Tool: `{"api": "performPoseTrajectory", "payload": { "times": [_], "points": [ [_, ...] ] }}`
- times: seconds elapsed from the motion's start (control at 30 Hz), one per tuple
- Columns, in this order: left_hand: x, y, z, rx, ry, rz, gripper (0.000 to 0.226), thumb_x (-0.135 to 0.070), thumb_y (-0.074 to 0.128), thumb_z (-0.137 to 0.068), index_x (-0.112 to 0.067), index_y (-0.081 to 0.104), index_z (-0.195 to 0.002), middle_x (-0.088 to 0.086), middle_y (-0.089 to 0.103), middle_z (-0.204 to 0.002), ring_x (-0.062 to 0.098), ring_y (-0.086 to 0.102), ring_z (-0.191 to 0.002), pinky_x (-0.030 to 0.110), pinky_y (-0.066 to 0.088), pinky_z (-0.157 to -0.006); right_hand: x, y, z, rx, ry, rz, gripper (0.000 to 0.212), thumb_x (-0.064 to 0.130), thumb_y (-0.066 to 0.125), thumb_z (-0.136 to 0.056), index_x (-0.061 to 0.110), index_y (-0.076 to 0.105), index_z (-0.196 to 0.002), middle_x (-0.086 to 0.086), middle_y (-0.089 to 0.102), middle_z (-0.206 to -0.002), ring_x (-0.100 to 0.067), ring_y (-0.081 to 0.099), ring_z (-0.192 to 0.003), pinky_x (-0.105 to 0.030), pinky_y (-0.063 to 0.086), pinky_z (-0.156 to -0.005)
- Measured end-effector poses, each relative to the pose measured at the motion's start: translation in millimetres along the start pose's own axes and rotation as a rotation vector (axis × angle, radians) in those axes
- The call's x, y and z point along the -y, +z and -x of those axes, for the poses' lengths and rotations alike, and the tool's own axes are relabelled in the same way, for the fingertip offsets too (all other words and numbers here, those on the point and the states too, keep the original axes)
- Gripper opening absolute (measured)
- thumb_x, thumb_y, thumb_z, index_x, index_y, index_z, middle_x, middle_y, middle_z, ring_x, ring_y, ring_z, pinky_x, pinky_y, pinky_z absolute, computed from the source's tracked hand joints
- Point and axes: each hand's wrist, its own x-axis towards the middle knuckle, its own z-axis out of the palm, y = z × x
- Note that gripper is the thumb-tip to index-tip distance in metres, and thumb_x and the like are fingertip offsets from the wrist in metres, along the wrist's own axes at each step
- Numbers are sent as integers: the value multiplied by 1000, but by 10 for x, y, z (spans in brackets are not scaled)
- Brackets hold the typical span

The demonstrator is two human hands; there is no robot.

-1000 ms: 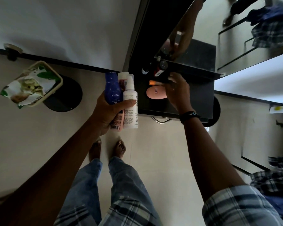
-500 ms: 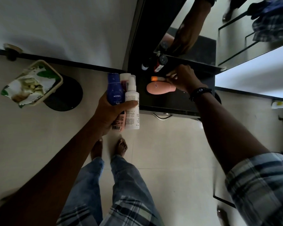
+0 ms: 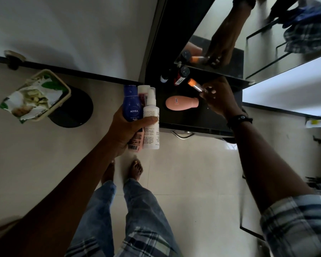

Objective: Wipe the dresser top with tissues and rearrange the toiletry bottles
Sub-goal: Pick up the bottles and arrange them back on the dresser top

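Left hand clasps three smooth plastic bottles; right hand pinches an orange-capped tube above the glossy black dresser top.

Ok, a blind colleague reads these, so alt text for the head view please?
Seen from above, a person's left hand holds a blue bottle, a pink tube and a white spray bottle beside a dark dresser top, while the right hand pinches a small orange-capped tube over it. A peach bottle lies on its side on the dresser.
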Motion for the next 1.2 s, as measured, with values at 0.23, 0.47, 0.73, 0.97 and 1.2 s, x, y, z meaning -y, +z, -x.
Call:
{"api": "performPoseTrajectory", "payload": {
  "times": [0.23, 0.47, 0.73, 0.97, 1.2],
  "points": [
    [12, 57, -43, 17, 2, -11, 72, -22, 77, -58, -14, 48, -124, 5, 69, -102, 23, 71, -88, 36, 59, -70, 125, 229, 166, -179, 182, -482, 18, 20, 75, -82, 7, 68, -92, -7, 74, -95, -8, 69, -80, -16, 55, -73],
    [29, 99, -82, 24, 7, -27, 75, -25, 79, -55, -14, 49, -123, 5, 70, -101, 23, 72, -87, 33, 59, -68, 367, 403, -22, -240, 187, -365, 21, 25, 75, -81, 9, 72, -94, -4, 74, -96, -14, 69, -88, -22, 52, -74],
    [35, 118, -110, 26, -9, -37, 78, -29, 80, -52, -14, 49, -122, 6, 70, -102, 24, 72, -87, 33, 59, -67, 473, 475, -166, -250, 212, -286, 15, 21, 66, -85, 8, 70, -93, -4, 72, -94, -19, 67, -88, -37, 55, -82],
    [39, 132, -116, 25, -26, -38, 78, -26, 80, -53, -14, 48, -123, 8, 69, -105, 27, 71, -90, 39, 59, -72, 415, 365, -42, -248, 195, -340, 21, 19, 67, -85, 7, 69, -102, -5, 72, -103, -17, 66, -95, -25, 51, -82],
    [60, 153, -101, 23, -33, -50, 74, -22, 78, -58, -12, 48, -125, 8, 69, -105, 26, 70, -91, 39, 58, -73, 98, 346, 414, 167, 34, -156, 69, 15, 70, -78, 19, 44, -142, -6, 48, -143, -23, 44, -131, -36, 39, -106]
  ]
}}
